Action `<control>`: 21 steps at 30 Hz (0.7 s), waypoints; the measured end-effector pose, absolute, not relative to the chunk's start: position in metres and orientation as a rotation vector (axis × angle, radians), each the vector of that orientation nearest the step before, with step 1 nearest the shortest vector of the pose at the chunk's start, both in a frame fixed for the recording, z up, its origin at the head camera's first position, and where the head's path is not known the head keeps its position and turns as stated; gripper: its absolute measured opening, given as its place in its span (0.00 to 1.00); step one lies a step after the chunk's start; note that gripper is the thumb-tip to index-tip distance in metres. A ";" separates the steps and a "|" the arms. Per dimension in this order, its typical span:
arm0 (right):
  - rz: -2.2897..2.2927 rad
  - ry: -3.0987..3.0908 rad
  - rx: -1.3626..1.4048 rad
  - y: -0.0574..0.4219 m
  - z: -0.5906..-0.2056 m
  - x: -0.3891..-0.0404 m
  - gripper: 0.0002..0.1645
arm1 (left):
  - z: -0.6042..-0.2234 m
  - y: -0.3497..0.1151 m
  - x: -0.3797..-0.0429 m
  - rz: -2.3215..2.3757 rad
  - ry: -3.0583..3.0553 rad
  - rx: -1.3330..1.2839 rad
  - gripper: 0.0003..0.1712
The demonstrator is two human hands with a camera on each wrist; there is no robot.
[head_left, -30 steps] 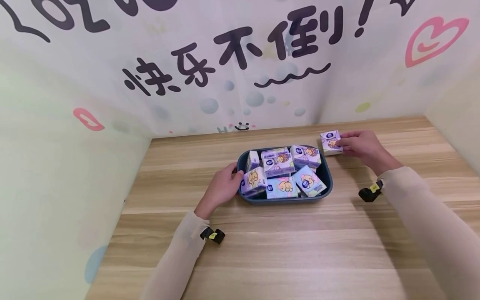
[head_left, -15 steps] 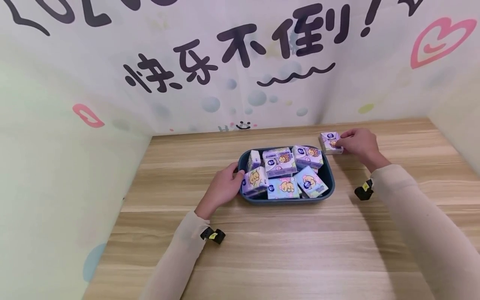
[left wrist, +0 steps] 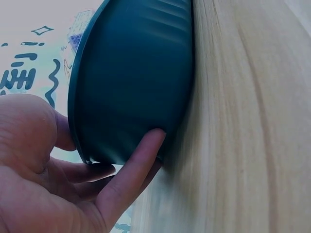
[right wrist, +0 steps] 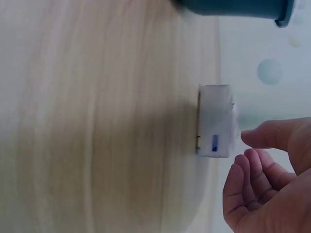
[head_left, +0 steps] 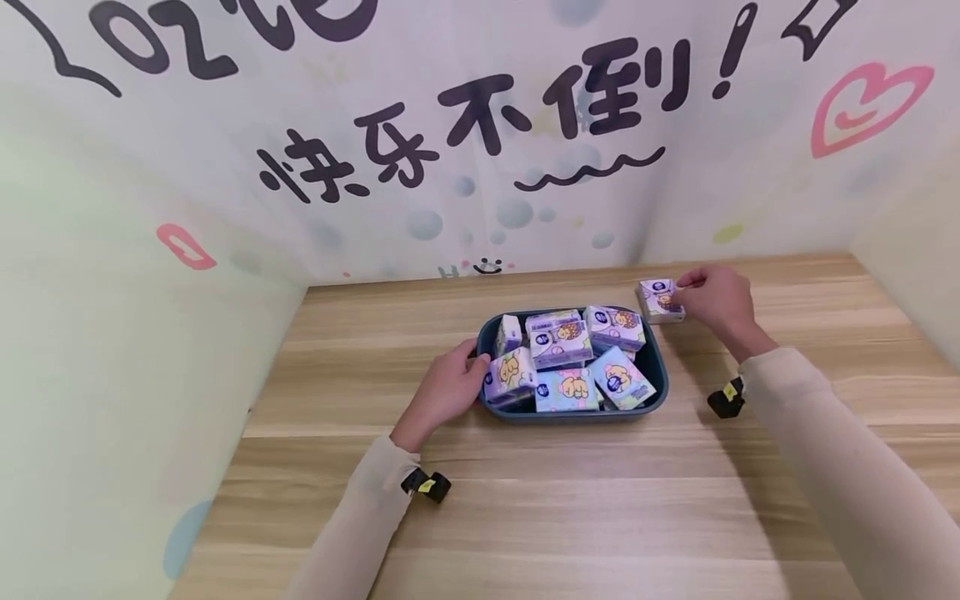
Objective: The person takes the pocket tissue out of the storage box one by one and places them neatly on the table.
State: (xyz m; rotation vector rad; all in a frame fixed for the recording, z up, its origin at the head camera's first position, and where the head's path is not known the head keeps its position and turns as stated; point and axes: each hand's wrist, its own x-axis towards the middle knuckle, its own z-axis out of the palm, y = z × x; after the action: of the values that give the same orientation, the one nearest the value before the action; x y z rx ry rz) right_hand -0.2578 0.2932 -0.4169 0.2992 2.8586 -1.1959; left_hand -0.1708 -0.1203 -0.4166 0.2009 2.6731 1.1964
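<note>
A dark teal storage bin [head_left: 577, 416] stands on the table, filled with several small packs of tissues [head_left: 567, 391] in purple and light blue wrappers. My left hand [head_left: 447, 386] grips its left end; in the left wrist view the thumb hooks over the rim and the fingers lie along the outer wall. One purple tissue pack [head_left: 660, 302] lies flat on the table behind the bin's right end. Beside it is my right hand [head_left: 720, 302], fingers loosely bent. The right wrist view shows a narrow gap between its fingertips and the pack [right wrist: 215, 121].
The wooden table [head_left: 570, 508] meets a white wall cloth [head_left: 390, 233] with black lettering at the back. Pale walls close in the left and right sides. A black strap camera [head_left: 426, 484] sits on each wrist.
My right hand has eased off the lone tissue pack, its fingers drawing back from the pack's right side. The left hand keeps its grip on the bin. The head view has tilted slightly.
</note>
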 end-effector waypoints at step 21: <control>-1.070 2.851 -0.428 0.252 -0.366 -0.226 0.32 | -0.420 -0.120 -0.173 1.195 2.661 0.203 0.32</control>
State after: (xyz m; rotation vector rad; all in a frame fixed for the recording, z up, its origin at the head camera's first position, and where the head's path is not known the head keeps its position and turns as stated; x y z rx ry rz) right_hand -0.2264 0.2517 -0.3658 -0.4285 2.8510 -1.0695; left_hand -0.1729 -0.1204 -0.4197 0.2030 2.6613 1.1954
